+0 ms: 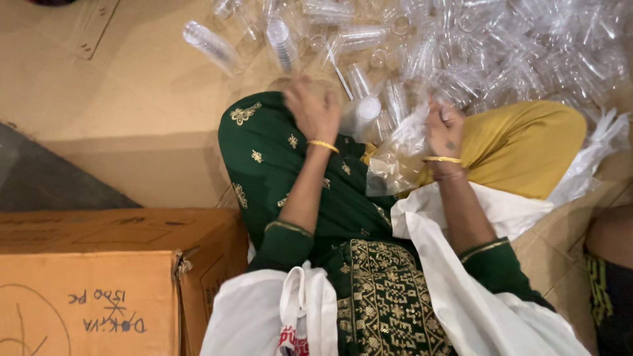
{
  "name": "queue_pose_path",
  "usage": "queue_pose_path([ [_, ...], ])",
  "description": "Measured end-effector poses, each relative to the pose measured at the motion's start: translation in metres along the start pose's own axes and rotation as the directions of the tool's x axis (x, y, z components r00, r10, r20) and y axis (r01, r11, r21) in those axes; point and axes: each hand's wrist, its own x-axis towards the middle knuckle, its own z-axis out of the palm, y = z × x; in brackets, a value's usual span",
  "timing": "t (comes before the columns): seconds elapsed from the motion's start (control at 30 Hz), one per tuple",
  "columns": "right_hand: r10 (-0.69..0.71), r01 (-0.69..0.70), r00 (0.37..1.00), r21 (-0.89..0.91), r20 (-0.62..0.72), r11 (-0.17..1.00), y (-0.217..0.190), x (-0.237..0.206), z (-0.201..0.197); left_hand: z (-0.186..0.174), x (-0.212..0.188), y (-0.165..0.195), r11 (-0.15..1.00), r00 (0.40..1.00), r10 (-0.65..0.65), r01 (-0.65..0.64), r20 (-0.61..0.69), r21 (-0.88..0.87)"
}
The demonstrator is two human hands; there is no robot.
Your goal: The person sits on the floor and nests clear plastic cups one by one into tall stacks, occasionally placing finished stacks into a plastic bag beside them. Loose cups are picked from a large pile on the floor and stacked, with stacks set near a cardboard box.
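My left hand [311, 109] is curled over a stack of clear plastic cups [361, 115] lying across my green-clad knee. My right hand [445, 128] grips the crinkled mouth of a clear plastic bag [395, 158] that hangs between my knees, right beside the stack. Both wrists wear gold bangles. A big heap of loose clear plastic cups [475, 46] covers the floor just beyond my hands.
Two separate stacked columns of cups [212, 46] lie on the tan floor at upper left. A brown cardboard box [99, 277] stands at the lower left. White plastic bags [270, 323] rest on my lap. Another person's limb [610, 237] shows at the right edge.
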Motion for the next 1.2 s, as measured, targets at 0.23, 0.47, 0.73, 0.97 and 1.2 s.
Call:
queue_pose_path([
  [0.23, 0.125, -0.163, 0.977, 0.224, 0.174, 0.961, -0.048, -0.025, -0.026, -0.006, 0.079, -0.008, 0.965, 0.937, 0.084, -0.162, -0.34, -0.209],
  [0.47, -0.047, 0.023, 0.996, 0.275, 0.079, 0.961, -0.064, -0.03, -0.021, 0.034, 0.105, -0.051, 0.953, 0.966, -0.059, -0.021, -0.253, -0.302],
  [0.73, -0.077, 0.056, 0.997, 0.471, 0.026, 0.881, -0.054, -0.021, -0.032, 0.028, 0.106, -0.047, 0.976, 0.968, -0.148, 0.11, -0.201, -0.188],
  [0.97, -0.05, 0.053, 0.999, 0.342, -0.018, 0.938, -0.068, -0.026, -0.041, -0.013, 0.092, -0.008, 0.95, 0.978, -0.072, 0.006, -0.197, -0.313],
  [1.2, -0.052, 0.038, 0.998, 0.436, 0.019, 0.899, -0.043, -0.021, -0.044, -0.081, 0.012, 0.053, 0.912, 0.824, 0.158, 0.09, 0.544, -0.401],
])
